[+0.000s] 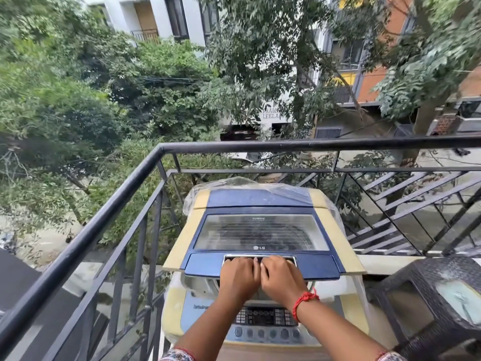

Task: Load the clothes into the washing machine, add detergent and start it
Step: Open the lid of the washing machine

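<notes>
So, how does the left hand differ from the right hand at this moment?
The left hand has a bare wrist, while the right hand has a red thread bracelet on its wrist. The left hand sits on the left half of the lid handle, the right hand on the right half. Both lie knuckles up, side by side, with fingers curled into the handle of the blue lid, whose front edge is slightly raised.

Head view looks down (steeply) over balcony railing [109, 201].

Railing [109, 201] left, wicker stool [442, 295] right.
</notes>
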